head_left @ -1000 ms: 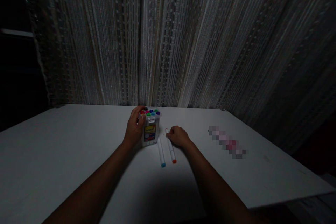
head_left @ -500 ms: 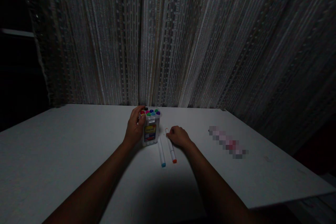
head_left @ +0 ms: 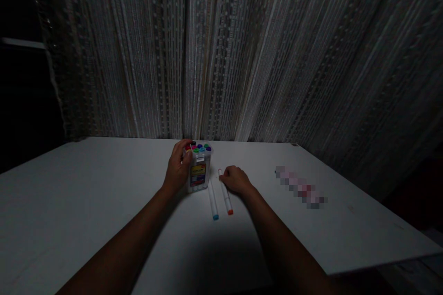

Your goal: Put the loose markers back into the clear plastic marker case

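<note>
A clear box of markers (head_left: 199,170) with several coloured caps stands upright near the back middle of the white table (head_left: 86,193). My left hand (head_left: 177,168) is wrapped round its left side. Two white markers lie side by side just in front of the box: one with a blue cap (head_left: 212,203), one with an orange cap (head_left: 226,198). My right hand (head_left: 236,179) rests with curled fingers on the far end of the orange-capped marker, fingertips pinched at it.
A striped woven curtain (head_left: 242,55) hangs right behind the table. A blurred pinkish strip (head_left: 300,187) lies on the table to the right. The table's right edge (head_left: 380,262) drops off into darkness; the room is dim.
</note>
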`<state>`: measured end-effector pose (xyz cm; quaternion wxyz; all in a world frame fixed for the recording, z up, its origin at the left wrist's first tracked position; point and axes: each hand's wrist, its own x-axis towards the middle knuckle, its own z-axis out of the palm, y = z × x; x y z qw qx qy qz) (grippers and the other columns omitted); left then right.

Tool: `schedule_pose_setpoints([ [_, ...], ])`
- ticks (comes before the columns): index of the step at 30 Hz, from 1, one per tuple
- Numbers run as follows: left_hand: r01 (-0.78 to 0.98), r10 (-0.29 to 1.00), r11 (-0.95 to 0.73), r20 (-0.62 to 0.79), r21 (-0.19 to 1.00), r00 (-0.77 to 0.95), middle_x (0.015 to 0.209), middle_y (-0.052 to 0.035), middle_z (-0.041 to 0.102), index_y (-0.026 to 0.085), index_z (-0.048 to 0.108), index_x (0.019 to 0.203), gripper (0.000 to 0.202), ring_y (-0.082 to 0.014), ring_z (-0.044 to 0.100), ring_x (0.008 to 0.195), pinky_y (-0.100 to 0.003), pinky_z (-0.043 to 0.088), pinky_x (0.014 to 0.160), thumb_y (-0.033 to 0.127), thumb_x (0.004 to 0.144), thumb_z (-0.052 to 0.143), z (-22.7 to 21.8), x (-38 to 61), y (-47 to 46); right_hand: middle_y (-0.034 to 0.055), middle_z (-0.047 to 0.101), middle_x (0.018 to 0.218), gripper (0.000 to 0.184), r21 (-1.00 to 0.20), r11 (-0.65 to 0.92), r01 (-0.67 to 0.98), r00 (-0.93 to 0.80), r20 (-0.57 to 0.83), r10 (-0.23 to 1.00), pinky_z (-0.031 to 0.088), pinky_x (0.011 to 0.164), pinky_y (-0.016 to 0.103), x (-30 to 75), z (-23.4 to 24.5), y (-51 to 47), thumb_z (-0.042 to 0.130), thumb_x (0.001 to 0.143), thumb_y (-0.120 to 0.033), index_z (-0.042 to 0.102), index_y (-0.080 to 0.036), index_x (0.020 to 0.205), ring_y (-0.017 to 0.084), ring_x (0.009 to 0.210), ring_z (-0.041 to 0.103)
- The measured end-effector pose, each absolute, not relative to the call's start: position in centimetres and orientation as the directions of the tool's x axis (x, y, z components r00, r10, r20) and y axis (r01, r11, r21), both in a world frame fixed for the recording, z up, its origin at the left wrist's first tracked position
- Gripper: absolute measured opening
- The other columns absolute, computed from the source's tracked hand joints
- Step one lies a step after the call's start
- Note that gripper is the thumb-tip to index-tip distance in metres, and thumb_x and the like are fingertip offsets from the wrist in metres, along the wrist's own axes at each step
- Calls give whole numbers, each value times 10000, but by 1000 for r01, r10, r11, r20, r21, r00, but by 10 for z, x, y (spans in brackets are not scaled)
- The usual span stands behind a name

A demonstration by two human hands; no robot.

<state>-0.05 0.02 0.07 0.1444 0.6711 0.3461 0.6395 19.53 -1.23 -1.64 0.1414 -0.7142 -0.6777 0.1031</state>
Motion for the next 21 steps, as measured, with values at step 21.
schedule_pose_setpoints([
  [21, 299, 657, -707, 752, 641, -59, 1130, -94, 519, 177, 512, 1099, 466, -234, 480, 1091, -399, 364, 974, 531, 843, 350, 1, -1, 0, 75, 672, 853, 221, -332, -38, 943, 57, 50, 997, 337, 598, 248, 195, -17, -12, 543, 750, -363, 642, -175, 813, 178, 794, 599],
])
